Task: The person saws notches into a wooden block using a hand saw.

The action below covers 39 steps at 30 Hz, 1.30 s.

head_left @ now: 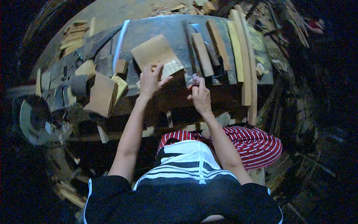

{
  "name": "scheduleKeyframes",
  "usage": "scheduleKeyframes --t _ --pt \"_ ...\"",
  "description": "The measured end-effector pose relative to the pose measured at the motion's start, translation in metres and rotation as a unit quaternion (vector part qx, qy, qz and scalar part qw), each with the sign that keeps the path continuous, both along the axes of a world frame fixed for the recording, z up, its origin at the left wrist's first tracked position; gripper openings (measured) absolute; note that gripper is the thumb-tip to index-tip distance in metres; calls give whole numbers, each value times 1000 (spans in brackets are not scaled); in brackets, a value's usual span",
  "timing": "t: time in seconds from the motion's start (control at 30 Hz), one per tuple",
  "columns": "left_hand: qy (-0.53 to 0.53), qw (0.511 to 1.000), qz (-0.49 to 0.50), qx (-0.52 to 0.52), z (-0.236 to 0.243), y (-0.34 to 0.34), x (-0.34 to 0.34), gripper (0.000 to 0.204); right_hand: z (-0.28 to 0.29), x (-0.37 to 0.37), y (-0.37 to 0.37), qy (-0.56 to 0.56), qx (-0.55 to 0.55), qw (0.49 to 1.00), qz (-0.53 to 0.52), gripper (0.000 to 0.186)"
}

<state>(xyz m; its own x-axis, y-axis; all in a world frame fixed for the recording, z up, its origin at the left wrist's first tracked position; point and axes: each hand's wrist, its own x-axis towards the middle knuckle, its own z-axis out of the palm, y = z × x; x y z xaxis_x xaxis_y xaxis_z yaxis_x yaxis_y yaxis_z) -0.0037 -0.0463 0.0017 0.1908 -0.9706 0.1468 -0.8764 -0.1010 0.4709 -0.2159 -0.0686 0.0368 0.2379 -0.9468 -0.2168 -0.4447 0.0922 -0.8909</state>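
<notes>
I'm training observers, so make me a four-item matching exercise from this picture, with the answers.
1. Left hand
2. Right hand
3. Striped cloth
4. Bluish-white strip

A. Red and white
B. Reaching toward the far edge of the bench
C. At the near end of the long dark tool
D. Fingers spread at the broad wooden block

Pairs: 1-D, 2-C, 3-A, 4-B

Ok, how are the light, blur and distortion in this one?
Head view: dim and grainy, fading to near-black at the rim; fisheye bowing in the bench's far edge; bluish glare on the strip; right hand slightly blurred.
</notes>
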Motion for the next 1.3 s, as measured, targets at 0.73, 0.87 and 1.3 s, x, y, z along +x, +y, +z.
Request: scheduleKeyframes --t 0.73,0.87,1.3 --pt "-102 978 177 42 -16 -30 -58 27 6 -12 23 333 -77 928 152 19" --pt "-72 980 178 47 -23 -32 -58 27 -1 -28 21 288 -122 936 159 16" --pt "-110 974 198 10 -20 -48 -69 15 -31 -25 -10 192 -71 967 150 19"
